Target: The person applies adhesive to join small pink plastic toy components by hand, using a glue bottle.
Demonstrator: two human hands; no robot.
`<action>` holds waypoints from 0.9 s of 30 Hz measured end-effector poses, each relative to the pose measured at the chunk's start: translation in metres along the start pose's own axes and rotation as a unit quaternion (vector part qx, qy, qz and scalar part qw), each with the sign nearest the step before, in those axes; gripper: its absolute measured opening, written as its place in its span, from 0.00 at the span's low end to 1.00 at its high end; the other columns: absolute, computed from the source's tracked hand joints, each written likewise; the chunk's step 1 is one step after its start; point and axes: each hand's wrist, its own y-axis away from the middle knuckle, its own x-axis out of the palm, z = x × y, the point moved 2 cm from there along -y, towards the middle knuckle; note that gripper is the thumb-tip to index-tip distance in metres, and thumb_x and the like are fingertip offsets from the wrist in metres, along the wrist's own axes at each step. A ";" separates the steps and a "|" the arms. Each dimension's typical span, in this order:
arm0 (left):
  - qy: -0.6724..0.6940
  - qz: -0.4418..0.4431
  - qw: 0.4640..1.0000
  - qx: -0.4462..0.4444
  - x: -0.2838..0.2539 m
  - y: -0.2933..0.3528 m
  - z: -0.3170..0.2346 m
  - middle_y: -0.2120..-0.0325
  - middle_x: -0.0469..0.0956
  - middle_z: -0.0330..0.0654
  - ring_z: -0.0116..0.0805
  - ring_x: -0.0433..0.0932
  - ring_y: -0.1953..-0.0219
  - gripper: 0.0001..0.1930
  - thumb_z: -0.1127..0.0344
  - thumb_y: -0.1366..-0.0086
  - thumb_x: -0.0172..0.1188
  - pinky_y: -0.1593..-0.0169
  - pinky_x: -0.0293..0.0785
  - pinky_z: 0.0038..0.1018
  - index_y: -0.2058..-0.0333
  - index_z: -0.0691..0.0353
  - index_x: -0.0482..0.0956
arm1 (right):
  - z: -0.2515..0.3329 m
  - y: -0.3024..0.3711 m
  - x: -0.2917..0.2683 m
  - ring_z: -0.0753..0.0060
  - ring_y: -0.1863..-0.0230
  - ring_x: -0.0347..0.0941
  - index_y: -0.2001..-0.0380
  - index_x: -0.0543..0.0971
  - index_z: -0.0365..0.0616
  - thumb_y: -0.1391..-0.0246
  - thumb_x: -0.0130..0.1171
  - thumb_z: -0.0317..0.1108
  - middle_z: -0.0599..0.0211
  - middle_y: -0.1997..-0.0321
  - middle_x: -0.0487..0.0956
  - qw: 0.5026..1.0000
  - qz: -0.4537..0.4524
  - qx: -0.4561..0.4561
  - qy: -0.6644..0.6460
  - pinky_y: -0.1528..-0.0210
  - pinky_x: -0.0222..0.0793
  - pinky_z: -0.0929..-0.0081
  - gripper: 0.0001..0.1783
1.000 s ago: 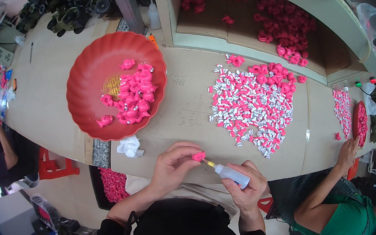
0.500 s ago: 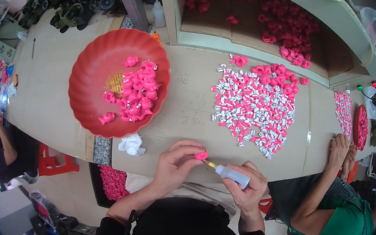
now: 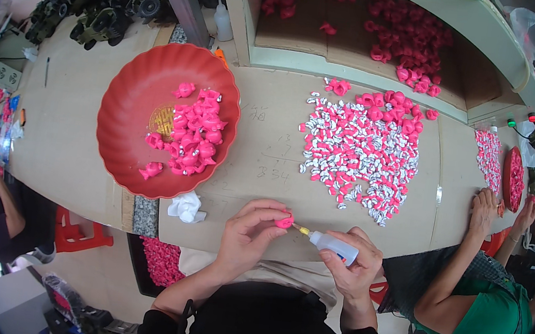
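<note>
Pinched between the thumb and fingers of my left hand is a small pink plastic piece. My right hand is wrapped round a white squeeze bottle lying tilted in the grip, its thin metal needle tip and yellow collar pointing left at the pink piece. Whether the tip touches the piece is too small to tell. Beyond my hands, many small pink-and-white pieces lie spread on the table, with hollow pink parts at their far edge. To the left, a red scalloped bowl holds pink figures.
A crumpled white tissue lies beside the bowl. A shelf box with more pink parts stands at the back. Another white bottle is by the post. A co-worker in green sits at right; a black bin stands below the table.
The bottle's tip has drawn back slightly to the right from the pink piece. My left hand stays nearly still. The co-worker at right has moved one hand away from the other.
</note>
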 end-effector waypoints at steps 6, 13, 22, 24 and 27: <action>0.000 -0.004 1.000 -0.004 0.001 0.000 0.000 0.52 0.67 0.45 0.38 0.74 0.50 0.13 0.85 0.43 0.56 0.48 0.75 0.27 0.59 0.69 0.77 | 0.002 -0.002 0.000 0.77 0.81 0.63 0.67 0.81 0.35 0.66 0.70 0.23 0.68 0.82 0.74 1.000 0.010 0.005 -0.001 0.81 0.55 0.80 0.16; -0.017 -0.018 1.000 0.005 0.002 -0.002 -0.001 0.53 0.70 0.44 0.34 0.75 0.53 0.13 0.84 0.44 0.57 0.49 0.76 0.27 0.60 0.66 0.78 | 0.005 -0.004 0.001 0.76 0.81 0.63 0.68 0.81 0.35 0.66 0.70 0.24 0.66 0.81 0.75 1.000 0.019 0.010 -0.003 0.80 0.57 0.79 0.16; 0.006 0.000 1.000 -0.023 0.001 -0.003 -0.003 0.53 0.69 0.45 0.35 0.75 0.52 0.12 0.83 0.42 0.57 0.49 0.75 0.26 0.59 0.69 0.77 | 0.003 -0.005 0.001 0.76 0.81 0.63 0.68 0.81 0.35 0.66 0.69 0.23 0.66 0.81 0.75 1.000 0.020 0.019 -0.008 0.80 0.56 0.79 0.15; 0.010 0.001 1.000 -0.029 0.000 -0.002 -0.003 0.53 0.69 0.45 0.34 0.75 0.53 0.12 0.82 0.42 0.58 0.49 0.75 0.26 0.58 0.69 0.77 | 0.001 -0.004 0.000 0.76 0.81 0.63 0.68 0.81 0.35 0.66 0.69 0.23 0.67 0.82 0.74 0.999 0.011 0.029 -0.021 0.80 0.56 0.79 0.16; 0.008 0.002 0.999 -0.037 0.000 -0.002 -0.004 0.55 0.71 0.44 0.33 0.76 0.54 0.12 0.81 0.42 0.59 0.50 0.75 0.25 0.58 0.68 0.77 | 0.003 -0.005 0.001 0.77 0.81 0.63 0.68 0.81 0.34 0.66 0.69 0.23 0.67 0.82 0.73 0.999 0.013 0.033 -0.021 0.80 0.55 0.80 0.16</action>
